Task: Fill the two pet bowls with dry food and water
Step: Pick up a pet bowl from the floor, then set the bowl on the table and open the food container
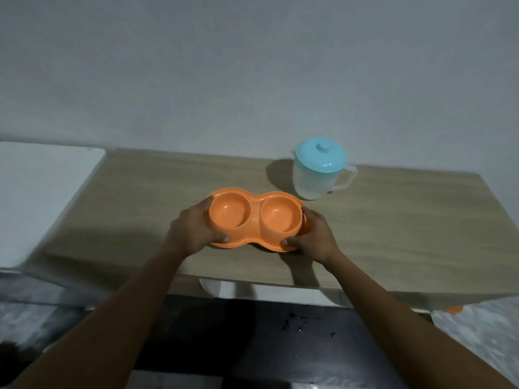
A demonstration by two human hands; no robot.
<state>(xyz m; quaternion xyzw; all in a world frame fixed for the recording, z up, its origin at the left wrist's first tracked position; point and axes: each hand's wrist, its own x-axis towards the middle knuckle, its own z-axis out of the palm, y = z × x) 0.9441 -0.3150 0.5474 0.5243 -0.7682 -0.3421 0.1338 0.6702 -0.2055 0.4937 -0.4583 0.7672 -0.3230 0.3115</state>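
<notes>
An orange double pet bowl (255, 220) with two round wells sits on the wooden table (393, 220), near its front edge. Both wells look empty. My left hand (193, 230) grips the bowl's left end, thumb on the front rim. My right hand (314, 234) grips its right end the same way. Behind the bowl to the right stands a translucent pitcher (317, 178) with a light blue lid (321, 158) and its handle pointing right. Whether it holds water I cannot tell.
A white surface (42, 192) adjoins the table on the left. A grey wall rises right behind the table. Below the table's front edge is a dark floor area (252, 332) with small dark bits scattered on it (300, 324).
</notes>
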